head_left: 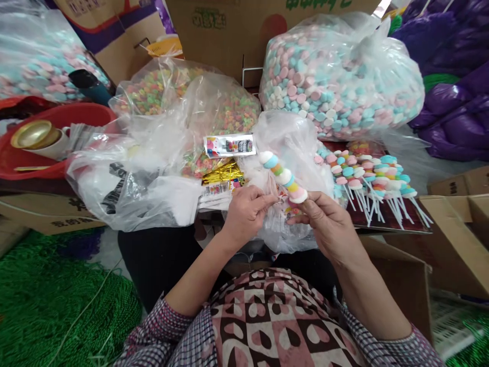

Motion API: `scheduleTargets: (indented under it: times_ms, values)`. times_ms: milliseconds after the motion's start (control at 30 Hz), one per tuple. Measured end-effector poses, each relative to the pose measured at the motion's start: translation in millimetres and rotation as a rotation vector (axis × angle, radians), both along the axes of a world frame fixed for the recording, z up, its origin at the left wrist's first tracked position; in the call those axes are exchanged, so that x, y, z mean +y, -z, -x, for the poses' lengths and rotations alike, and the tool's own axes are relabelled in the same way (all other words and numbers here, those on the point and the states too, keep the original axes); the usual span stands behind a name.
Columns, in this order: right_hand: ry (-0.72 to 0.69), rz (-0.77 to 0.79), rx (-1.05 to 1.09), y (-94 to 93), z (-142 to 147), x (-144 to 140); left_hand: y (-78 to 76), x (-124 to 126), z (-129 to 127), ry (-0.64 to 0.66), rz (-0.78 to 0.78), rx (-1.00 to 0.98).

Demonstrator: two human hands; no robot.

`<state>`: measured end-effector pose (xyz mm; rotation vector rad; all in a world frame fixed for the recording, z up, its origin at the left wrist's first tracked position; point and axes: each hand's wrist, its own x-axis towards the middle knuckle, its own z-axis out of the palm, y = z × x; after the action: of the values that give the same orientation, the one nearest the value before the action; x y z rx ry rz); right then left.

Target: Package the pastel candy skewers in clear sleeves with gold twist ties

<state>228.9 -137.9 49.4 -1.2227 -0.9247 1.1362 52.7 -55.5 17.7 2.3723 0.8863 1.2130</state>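
Observation:
My right hand grips a marshmallow skewer by its lower end, with the stick hidden in my fingers. White, blue and pink marshmallows and some yellow-green and orange pieces are stacked along it, tilted up to the left. Just left of it, my left hand is closed in a pinch over clear plastic; what it holds, if anything, is too small to name. Behind my left hand lie gold twist ties and a printed packet. Finished-looking marshmallow skewers lie piled at the right, sticks toward me.
A big bag of marshmallows stands behind, beside a bag of colourful gummies. Clear plastic bags lie at left, near a red basin with a gold bowl. Cardboard boxes stand at right; green strands cover the floor.

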Motion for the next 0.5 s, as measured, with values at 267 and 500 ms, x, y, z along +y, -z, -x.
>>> scheduleTargets:
  times_ms: [267, 500]
  values:
    - [-0.12, -0.006, -0.023, 6.3, 16, 1, 3.2, -9, -3, -0.032, 0.088, -0.016]
    - [-0.017, 0.057, 0.101, -0.9, 2, -1, -4.0, 8, 7, -0.003, 0.735, -0.416]
